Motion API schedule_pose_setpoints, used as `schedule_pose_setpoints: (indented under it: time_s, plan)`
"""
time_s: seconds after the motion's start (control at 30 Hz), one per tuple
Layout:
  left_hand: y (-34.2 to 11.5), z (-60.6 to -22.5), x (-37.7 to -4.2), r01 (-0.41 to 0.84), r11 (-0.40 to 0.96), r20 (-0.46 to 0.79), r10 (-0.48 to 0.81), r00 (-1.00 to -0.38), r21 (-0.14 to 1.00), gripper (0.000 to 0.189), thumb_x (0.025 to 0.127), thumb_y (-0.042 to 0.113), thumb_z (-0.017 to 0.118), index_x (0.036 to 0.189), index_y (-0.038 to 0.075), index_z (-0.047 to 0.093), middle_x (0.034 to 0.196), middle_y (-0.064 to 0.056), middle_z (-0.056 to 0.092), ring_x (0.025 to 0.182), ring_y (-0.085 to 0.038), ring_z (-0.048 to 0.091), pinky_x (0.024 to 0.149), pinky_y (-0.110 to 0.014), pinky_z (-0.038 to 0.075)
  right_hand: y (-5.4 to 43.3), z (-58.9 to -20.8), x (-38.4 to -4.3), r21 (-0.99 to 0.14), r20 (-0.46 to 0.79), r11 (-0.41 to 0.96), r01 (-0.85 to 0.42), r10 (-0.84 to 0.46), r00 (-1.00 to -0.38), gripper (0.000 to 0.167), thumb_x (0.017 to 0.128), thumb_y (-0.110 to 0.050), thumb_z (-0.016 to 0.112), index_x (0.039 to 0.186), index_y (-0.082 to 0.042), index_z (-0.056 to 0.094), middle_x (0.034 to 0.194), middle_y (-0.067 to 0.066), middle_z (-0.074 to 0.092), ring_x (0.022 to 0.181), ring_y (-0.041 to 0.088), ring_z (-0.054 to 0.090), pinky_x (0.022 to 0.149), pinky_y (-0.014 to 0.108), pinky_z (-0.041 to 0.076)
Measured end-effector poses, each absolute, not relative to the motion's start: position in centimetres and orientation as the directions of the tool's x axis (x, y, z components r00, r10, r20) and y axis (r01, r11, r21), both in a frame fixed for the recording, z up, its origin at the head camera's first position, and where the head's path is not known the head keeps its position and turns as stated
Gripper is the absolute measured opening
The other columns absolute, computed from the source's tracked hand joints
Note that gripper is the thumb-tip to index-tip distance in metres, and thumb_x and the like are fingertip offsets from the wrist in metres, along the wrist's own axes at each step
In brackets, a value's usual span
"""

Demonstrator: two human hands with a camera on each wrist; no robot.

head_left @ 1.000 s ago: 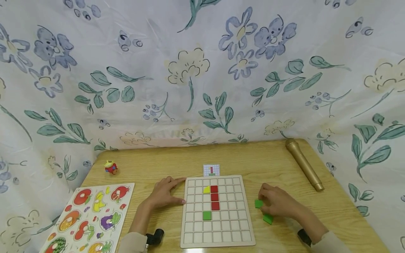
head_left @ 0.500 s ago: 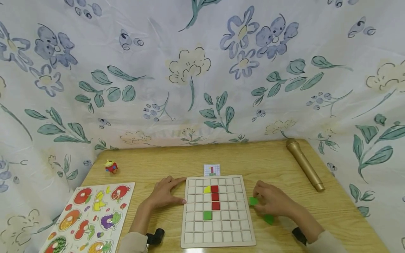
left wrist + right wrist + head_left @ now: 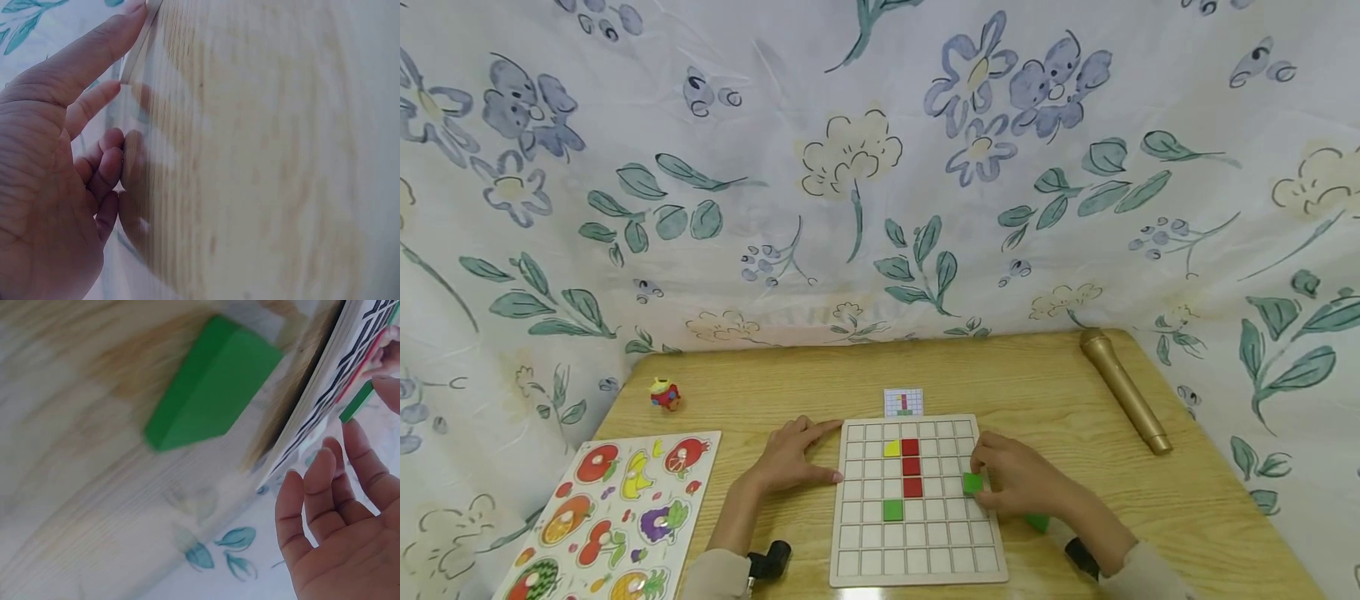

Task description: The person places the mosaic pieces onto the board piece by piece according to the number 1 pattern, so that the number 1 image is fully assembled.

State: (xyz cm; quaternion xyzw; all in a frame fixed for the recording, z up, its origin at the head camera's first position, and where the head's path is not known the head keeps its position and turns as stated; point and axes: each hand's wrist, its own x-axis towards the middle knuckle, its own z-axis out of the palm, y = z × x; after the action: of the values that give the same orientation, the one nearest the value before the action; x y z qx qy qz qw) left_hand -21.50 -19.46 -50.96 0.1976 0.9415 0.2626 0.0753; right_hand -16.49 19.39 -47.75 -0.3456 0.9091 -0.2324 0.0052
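Observation:
A pale wooden grid board (image 3: 951, 537) lies on the table, bearing three red squares (image 3: 912, 467) in a column, a yellow piece with a rounded corner (image 3: 892, 448) and a green square (image 3: 892, 510). My left hand (image 3: 790, 460) touches the board's left edge with thumb and index fingertip, its other fingers loosely bent in the left wrist view. Between thumb and index finger my right hand (image 3: 1015, 475) pinches another green square tile (image 3: 357, 402), over the board's right-hand columns. Another green piece (image 3: 215, 387) lies on the table below the right wrist, partly covered in the head view.
Behind the board is a small card (image 3: 902, 402) printed with a coloured grid pattern. A fruit puzzle board (image 3: 625, 517) lies at left, a small red toy figure (image 3: 665, 394) behind it. A gold microphone (image 3: 1126, 392) rests at the back right. A floral curtain (image 3: 737, 250) hangs behind the table.
My right hand has moved left from the table with the pinched green square tile, and is now over the board's right edge. The left hand has stayed at the board's left edge.

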Motion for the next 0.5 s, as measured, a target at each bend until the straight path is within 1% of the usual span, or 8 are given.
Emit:
schedule_pose_setpoints:
  time_s: [0.13, 0.23, 0.5]
  plan:
    - [-19.5, -51.0, -21.5, 0.330, 0.783, -0.041, 0.411, -0.911, 0.527, 0.086, 0.071, 0.056, 0.082, 0.146, 0.027, 0.052, 0.087, 0.001, 0.038, 0.078, -0.013, 0.030, 0.076, -0.036, 0.021, 18.5, -47.6, -16.5, -0.435, 0.116, 0.654, -0.619, -0.641, -0.758, 0.019, 0.076, -0.024, 0.079, 0.088, -0.016, 0.065, 0.095, -0.007, 0.050, 0.081, 0.004, 0.043, 0.070, 0.023, 0.043]
    - [-19.5, -51.1, -21.5, 0.327, 0.784, -0.044, 0.410, -0.911, 0.528, 0.086, 0.071, 0.056, 0.082, 0.146, 0.027, 0.052, 0.087, 0.001, 0.038, 0.078, -0.013, 0.030, 0.076, -0.036, 0.021, 17.8, -47.7, -16.4, -0.433, 0.111, 0.646, -0.629, -0.654, -0.748, 0.019, 0.077, -0.025, 0.080, 0.088, -0.017, 0.066, 0.096, -0.008, 0.047, 0.082, 0.004, 0.040, 0.070, 0.022, 0.041]
    - [-19.4, -51.0, -21.5, 0.318, 0.784, -0.047, 0.403, -0.914, 0.532, 0.086, 0.070, 0.056, 0.083, 0.146, 0.027, 0.052, 0.088, 0.001, 0.038, 0.079, -0.014, 0.031, 0.076, -0.036, 0.021, 16.2, -48.3, -16.3, -0.382, 0.182, 0.601, -0.702, -0.696, -0.695, 0.020, 0.074, -0.024, 0.080, 0.085, -0.017, 0.065, 0.093, -0.010, 0.042, 0.081, 0.003, 0.037, 0.070, 0.019, 0.038]
